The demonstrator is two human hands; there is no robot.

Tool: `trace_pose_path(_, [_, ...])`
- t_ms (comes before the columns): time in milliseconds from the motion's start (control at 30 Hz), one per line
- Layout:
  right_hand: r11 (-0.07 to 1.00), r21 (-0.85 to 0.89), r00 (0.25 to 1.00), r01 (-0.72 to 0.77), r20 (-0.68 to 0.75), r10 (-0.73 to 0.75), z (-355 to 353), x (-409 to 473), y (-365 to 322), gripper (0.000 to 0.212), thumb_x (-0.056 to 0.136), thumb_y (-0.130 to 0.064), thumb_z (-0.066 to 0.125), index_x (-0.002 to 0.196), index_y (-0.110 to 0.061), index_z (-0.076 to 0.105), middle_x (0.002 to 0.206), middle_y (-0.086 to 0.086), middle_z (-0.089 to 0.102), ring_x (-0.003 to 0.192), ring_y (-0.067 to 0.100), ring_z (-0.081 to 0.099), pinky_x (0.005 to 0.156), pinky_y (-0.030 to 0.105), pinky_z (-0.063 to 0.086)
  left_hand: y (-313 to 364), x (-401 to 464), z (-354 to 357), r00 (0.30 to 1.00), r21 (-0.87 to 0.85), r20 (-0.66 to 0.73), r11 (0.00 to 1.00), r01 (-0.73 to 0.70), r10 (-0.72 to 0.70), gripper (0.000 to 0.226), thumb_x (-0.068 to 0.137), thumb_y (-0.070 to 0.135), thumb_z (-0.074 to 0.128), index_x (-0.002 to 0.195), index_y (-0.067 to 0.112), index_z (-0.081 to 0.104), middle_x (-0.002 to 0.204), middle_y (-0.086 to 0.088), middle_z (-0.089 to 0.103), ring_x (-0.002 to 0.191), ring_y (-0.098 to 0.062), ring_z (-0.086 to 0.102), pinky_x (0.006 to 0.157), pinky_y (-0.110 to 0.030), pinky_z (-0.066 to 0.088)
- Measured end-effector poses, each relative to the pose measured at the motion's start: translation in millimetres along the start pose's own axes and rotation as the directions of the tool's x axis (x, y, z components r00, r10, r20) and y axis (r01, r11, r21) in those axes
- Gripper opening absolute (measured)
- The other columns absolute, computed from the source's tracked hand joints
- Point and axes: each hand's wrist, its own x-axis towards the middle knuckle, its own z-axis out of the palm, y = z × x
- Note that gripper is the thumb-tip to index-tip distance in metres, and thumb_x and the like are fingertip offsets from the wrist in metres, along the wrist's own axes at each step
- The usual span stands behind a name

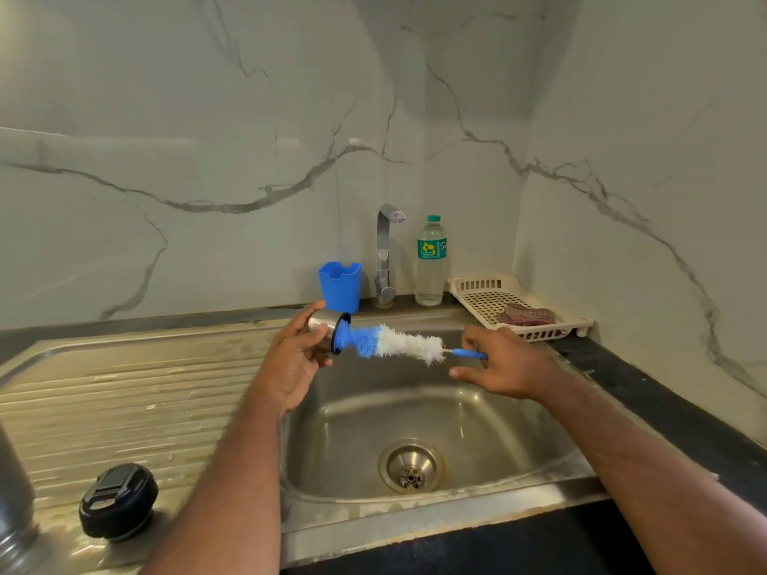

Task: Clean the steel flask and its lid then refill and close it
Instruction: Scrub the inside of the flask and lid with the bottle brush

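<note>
Two hands over sink (519, 412), left hand (296, 359) grip grasping steel cap (323, 325), right hand (504, 361) grip pinching brush (394, 344) handle, blue bristles inside cap

Soft even light; wide-angle bending at edges.

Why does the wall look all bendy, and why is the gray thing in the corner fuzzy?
Head view: the wide-angle lens curves the marble wall and the sink's rim near the edges. Head view: the gray object at bottom left sits very close to the camera, so it blurs. Head view: the left hand and brush are slightly soft too.
</note>
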Motion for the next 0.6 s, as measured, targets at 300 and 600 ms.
trace_pose_path(300, [0.874,-0.485,0.735,0.017,-0.586,-0.340,-2.8,15.0,-0.4,0.032,0.100,-0.044,0.053,0.090,-0.020,0.071,0.083,-0.001,0.070,0.077,0.027,0.063,0.081,0.046,0.046,-9.2,2.3,1.7,0.983,0.116,-0.137,0.983,0.142,-0.126,0.033,0.104,0.029,0.053,0.116,0.000,0.063,0.089,-0.018,0.069,0.068,-0.023,0.059,0.058,-0.032,0.048])
trace_pose_path(600, [0.999,0.040,0.999,0.013,0.040,-0.015,5.6,3.6,0.0,0.043,0.102,-0.055,0.041,0.076,-0.023,0.053,0.068,-0.003,0.055,0.065,0.017,0.056,0.060,0.032,0.041,-6.9,6.6,-1.5,0.999,-0.110,-0.045,0.994,-0.021,0.016,0.042,0.094,-0.005,0.058,0.134,0.011,0.059,0.125,-0.020,0.063,0.099,-0.026,0.067,0.081,-0.036,0.056])
